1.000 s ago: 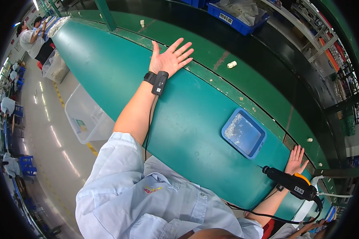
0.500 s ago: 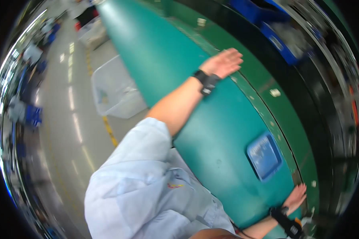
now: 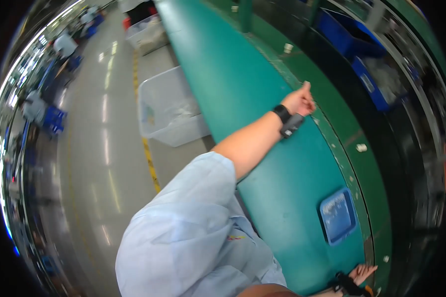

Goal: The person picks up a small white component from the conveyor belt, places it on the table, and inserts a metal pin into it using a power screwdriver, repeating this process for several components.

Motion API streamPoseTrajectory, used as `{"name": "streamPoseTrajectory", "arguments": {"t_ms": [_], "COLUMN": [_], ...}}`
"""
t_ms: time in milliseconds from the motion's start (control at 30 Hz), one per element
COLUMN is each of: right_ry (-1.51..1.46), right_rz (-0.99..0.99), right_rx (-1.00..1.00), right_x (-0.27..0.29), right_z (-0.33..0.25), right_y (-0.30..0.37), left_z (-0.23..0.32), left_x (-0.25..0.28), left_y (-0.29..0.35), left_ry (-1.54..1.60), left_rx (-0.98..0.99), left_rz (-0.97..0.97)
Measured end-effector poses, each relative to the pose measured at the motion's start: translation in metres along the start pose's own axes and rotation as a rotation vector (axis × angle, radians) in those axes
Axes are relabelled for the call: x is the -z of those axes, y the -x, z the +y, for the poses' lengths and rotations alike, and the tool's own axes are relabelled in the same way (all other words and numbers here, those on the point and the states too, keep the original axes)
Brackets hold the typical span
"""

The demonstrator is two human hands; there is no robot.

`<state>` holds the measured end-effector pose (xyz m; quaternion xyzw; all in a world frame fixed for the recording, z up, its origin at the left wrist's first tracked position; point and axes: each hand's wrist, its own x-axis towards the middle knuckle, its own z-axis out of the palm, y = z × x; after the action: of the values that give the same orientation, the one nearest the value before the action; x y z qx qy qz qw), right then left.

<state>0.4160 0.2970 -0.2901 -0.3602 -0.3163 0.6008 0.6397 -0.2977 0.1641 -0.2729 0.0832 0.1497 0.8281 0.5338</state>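
My left hand is over the far edge strip of the green work surface, with its forearm reaching across the surface. One digit stands out from the others, which are half curled; I see nothing held. Low on the right, my right hand has its fingers stretched out near the same edge, and it appears to hold nothing. Both wrists wear black bands with a small dark device. Between the hands lies a shallow blue tray with whitish marks inside; neither hand touches it.
A translucent plastic bin stands on the floor left of the surface, with another bin farther off. Beyond a dark channel are blue crates, one holding clear material. People in light clothing sit along the far left.
The view has shifted, so the scene sits lower and farther right. My left hand's fingers were flat and extended; now they are partly curled. The right hand's fingers remain stretched.
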Motion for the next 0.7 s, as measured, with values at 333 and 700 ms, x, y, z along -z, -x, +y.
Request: {"name": "streamPoseTrajectory", "arguments": {"t_ms": [333,700], "right_ry": [-0.317,-0.400], "right_rz": [-0.407,-0.067], "right_rx": [-0.283,-0.076], "right_x": [-0.071,-0.068], "right_z": [-0.011,-0.007], "right_y": [0.046,0.047], "left_z": [0.012,0.026], "left_x": [0.020,0.030], "left_y": [-0.021,-0.032], "left_ry": [-0.087,-0.218], "left_rx": [-0.012,0.008], "left_rz": [-0.135,-0.134]}}
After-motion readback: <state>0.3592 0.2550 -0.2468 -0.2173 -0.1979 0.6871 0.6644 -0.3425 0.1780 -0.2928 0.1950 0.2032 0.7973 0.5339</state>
